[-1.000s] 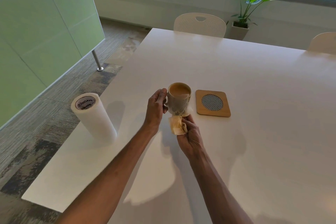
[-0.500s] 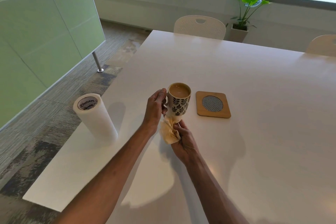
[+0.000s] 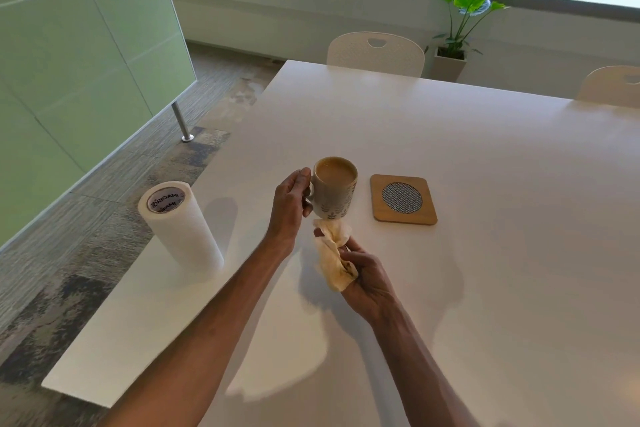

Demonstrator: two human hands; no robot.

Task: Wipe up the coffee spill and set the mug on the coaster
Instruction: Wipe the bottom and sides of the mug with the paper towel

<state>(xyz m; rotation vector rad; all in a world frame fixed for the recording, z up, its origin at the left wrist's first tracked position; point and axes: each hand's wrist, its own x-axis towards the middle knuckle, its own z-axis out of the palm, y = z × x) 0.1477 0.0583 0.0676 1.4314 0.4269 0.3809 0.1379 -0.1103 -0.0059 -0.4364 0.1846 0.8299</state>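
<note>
My left hand grips the handle of a patterned mug full of milky coffee and holds it above the white table. Just below and in front of the mug, my right hand clutches a crumpled, coffee-stained paper towel; its top edge lies close under the mug's base. A square wooden coaster with a round mesh centre lies on the table to the right of the mug, with nothing on it.
An upright roll of paper towels stands near the table's left edge. Two white chairs are at the far side, with a potted plant by the window. A green partition stands to the left.
My right hand with the stained towel has dropped away from the mug's base and drawn back toward me. The mug stays lifted in my left hand.
</note>
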